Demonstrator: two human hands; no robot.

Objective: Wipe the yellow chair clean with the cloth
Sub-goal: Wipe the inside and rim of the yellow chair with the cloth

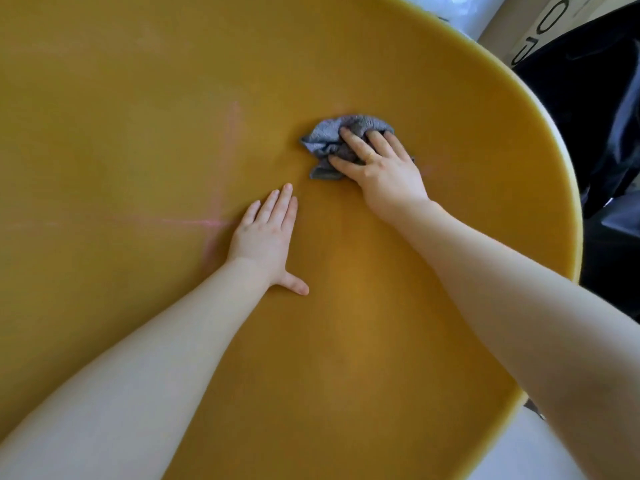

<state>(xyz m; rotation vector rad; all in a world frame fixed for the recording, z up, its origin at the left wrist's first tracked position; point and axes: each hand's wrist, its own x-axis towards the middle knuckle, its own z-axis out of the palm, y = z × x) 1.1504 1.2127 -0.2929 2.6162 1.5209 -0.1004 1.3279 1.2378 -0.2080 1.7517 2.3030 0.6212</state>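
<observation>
The yellow chair (138,133) fills most of the view as a broad, smooth, curved surface. Faint pink lines (221,188) cross on it, one vertical and one horizontal, meeting left of my left hand. My right hand (381,168) presses a crumpled grey cloth (329,136) flat against the chair, fingers spread over it. Part of the cloth is hidden under the fingers. My left hand (266,237) lies flat on the chair with fingers together and thumb out, holding nothing, a short way below and left of the cloth.
The chair's rounded edge (561,174) curves down the right side. Beyond it lie a dark black object (595,109) and a cardboard box with printed letters (540,32). Pale floor (526,452) shows at the bottom right.
</observation>
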